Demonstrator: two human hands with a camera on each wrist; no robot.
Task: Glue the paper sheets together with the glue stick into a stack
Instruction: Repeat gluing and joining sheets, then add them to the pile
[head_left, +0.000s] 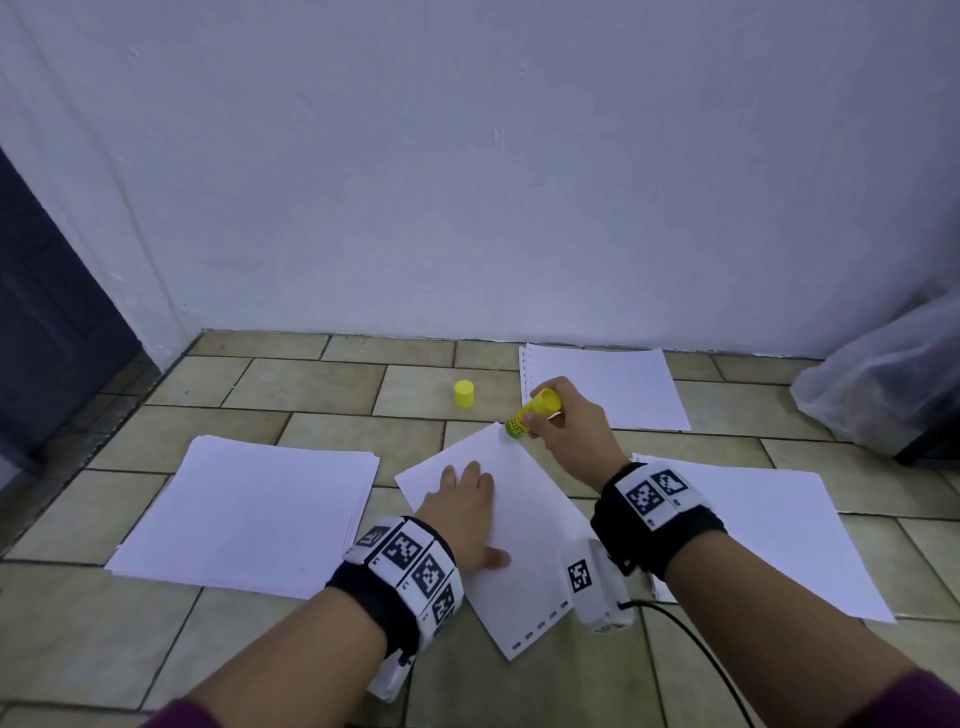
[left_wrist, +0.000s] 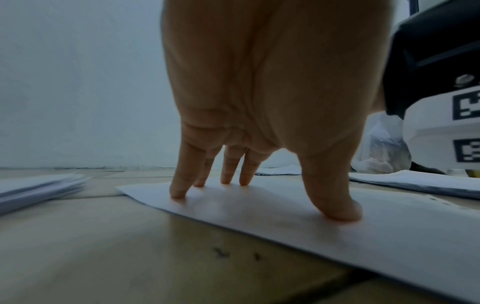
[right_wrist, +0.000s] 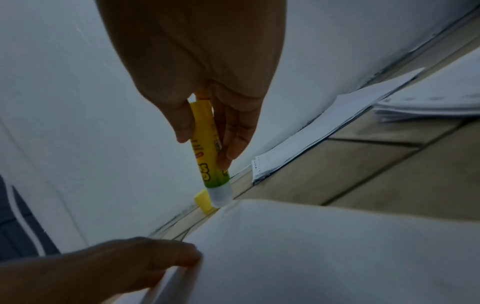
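Left hand (head_left: 464, 512) presses flat, fingers spread, on single sheet (head_left: 524, 525) lying on floor (head_left: 311, 384). Beyond sheet: yellow cap (head_left: 464, 393). Right hand (head_left: 566, 431) grips glue stick (head_left: 530, 413), tip touching sheet's far corner.

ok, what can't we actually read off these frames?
- Label text on the glue stick: blurred in the right wrist view, partly under the right hand.
- Whether glue is on the sheet: not discernible.
- Plastic bag: contents unreadable, cut by the head view's edge.
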